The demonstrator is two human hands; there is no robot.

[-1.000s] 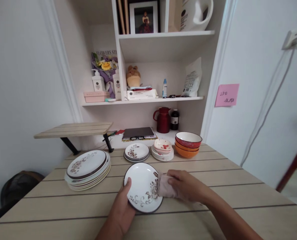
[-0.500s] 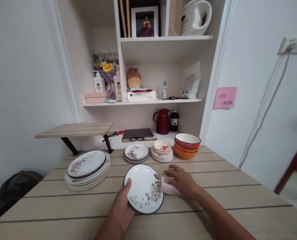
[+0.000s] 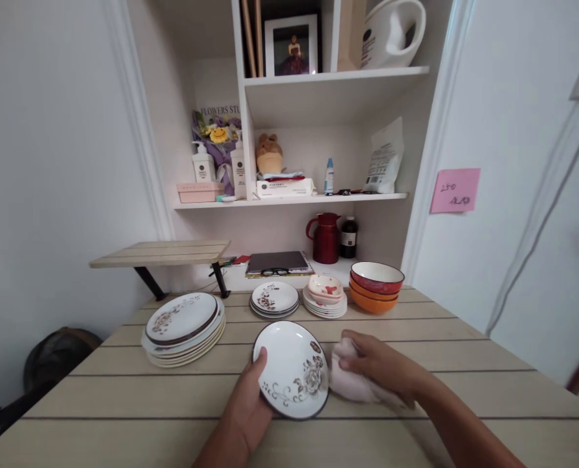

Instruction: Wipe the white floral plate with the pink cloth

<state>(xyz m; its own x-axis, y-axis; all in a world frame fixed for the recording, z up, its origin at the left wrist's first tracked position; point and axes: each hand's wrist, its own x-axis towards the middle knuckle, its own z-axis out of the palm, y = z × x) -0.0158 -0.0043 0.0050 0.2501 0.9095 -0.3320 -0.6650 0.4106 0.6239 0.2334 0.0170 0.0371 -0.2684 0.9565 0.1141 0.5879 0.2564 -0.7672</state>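
Observation:
My left hand (image 3: 250, 400) grips the left edge of a white plate (image 3: 285, 361) with a dark rim and brown flower pattern, thumb on its upper face. The plate is tilted above the wooden table (image 3: 147, 416). At the plate's right edge, my right hand (image 3: 381, 363) is closed round a pale pink cloth (image 3: 350, 380), which is slightly blurred and hangs down below the fingers. Behind the held plate lies a short stack of similar small flowered plates (image 3: 274, 298).
To the left is a stack of larger plates (image 3: 184, 318). Small pink-white dishes (image 3: 325, 289) on saucers and a stack of red and orange bowls (image 3: 375, 287) stand at the back right. A raised wooden shelf (image 3: 162, 253) overhangs the back left.
My right hand has bunched the cloth and drawn it to the right of the plate's edge. My left hand still holds the plate. The whole view has shifted slightly.

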